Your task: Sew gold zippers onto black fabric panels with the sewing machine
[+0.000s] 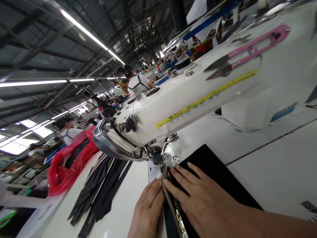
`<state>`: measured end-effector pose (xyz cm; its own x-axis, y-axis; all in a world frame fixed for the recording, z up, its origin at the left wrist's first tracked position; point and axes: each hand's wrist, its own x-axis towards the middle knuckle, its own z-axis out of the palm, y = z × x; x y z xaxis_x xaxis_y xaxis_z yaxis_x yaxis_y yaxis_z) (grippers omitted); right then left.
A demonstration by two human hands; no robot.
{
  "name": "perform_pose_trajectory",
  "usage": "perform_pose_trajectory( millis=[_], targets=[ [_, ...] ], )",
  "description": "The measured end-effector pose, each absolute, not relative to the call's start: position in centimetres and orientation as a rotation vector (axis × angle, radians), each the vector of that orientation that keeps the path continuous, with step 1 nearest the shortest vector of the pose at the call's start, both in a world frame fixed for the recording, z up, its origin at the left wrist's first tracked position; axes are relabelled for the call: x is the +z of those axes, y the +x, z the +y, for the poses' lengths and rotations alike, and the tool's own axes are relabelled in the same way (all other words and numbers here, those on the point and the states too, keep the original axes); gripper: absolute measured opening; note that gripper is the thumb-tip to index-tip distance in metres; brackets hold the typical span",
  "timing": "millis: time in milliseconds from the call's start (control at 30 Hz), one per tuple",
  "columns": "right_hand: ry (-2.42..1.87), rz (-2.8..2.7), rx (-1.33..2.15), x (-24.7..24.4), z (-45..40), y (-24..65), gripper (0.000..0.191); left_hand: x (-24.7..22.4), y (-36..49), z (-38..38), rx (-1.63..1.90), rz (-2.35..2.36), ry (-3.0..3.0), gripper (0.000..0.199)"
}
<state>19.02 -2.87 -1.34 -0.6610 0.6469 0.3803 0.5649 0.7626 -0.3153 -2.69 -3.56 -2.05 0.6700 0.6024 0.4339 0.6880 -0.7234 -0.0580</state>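
Observation:
A white sewing machine [158, 109] stands over the work, its presser foot and needle area at the near end of the arm. Under it lies a black fabric panel [205, 162] with a narrow grey-brown strip [167, 191] and a shiny gold-toned zipper [180, 221] running along it towards me. My right hand [200, 195] rests flat on the black panel, fingers spread, with its fingertips beside the strip. My left hand [150, 206] is on the other side, fingers closed together against the strip's edge near the presser foot; its thumb is hidden.
Black strips [101, 188] lie piled on the white table at left, next to a red plastic bag [66, 162]. Pink-handled thread snips [250, 53] rest on the machine arm, above a yellow tape measure [205, 99]. Other people [140, 82] work further back.

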Motion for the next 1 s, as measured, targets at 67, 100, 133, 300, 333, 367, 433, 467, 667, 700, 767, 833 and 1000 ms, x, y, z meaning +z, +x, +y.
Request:
perform_pose_trajectory(
  millis=[67,100,133,300,333,367,433,467,667,700,767,833,1000],
  targets=[
    [-0.924,-2.485,0.190,-1.4,-3.0,19.0,0.047,-1.4,-2.2,-3.6,-0.546,-1.025,-2.667,0.027],
    [-0.924,-2.482,0.156,-1.4,-3.0,19.0,0.046,-1.2,-2.0,-3.6,-0.535,-1.017,-2.664,0.026],
    [-0.921,-2.481,0.120,-1.5,-3.0,19.0,0.045,-1.0,-1.8,-3.6,-0.526,-1.014,-2.660,0.026],
    [-0.878,-2.459,-0.088,-1.9,-3.0,19.1,0.045,-1.2,-1.3,-3.9,-0.585,-1.123,-2.680,0.030],
    [-0.862,-2.470,-0.129,-1.9,-3.0,19.1,0.046,-1.4,-1.3,-4.0,-0.626,-1.160,-2.690,0.030],
    [-0.844,-2.483,-0.172,-1.9,-2.9,19.2,0.048,-1.5,-1.2,-4.0,-0.667,-1.199,-2.697,0.029],
    [-0.805,-2.523,-0.252,-1.8,-2.7,19.4,0.054,-1.5,-0.9,-4.1,-0.741,-1.252,-2.690,0.026],
    [-0.792,-2.530,-0.291,-1.8,-2.6,19.5,0.056,-1.4,-0.7,-4.2,-0.774,-1.265,-2.675,0.025],
    [-0.714,-2.525,-0.356,-1.6,-2.1,19.8,0.055,-0.7,-0.1,-4.3,-0.816,-1.286,-2.598,0.024],
    [-0.711,-2.530,-0.342,-1.6,-2.1,19.9,0.055,-0.8,-0.1,-4.3,-0.818,-1.268,-2.594,0.024],
    [-0.714,-2.549,-0.321,-1.7,-2.1,20.0,0.056,-0.9,-0.1,-4.1,-0.831,-1.246,-2.583,0.024],
    [-0.724,-2.585,-0.302,-1.7,-2.1,20.1,0.056,-1.0,0.1,-4.1,-0.834,-1.249,-2.577,0.023],
    [-0.754,-2.644,-0.298,-1.8,-2.1,20.2,0.056,-0.8,0.3,-4.2,-0.796,-1.255,-2.594,0.022]
  ],
)
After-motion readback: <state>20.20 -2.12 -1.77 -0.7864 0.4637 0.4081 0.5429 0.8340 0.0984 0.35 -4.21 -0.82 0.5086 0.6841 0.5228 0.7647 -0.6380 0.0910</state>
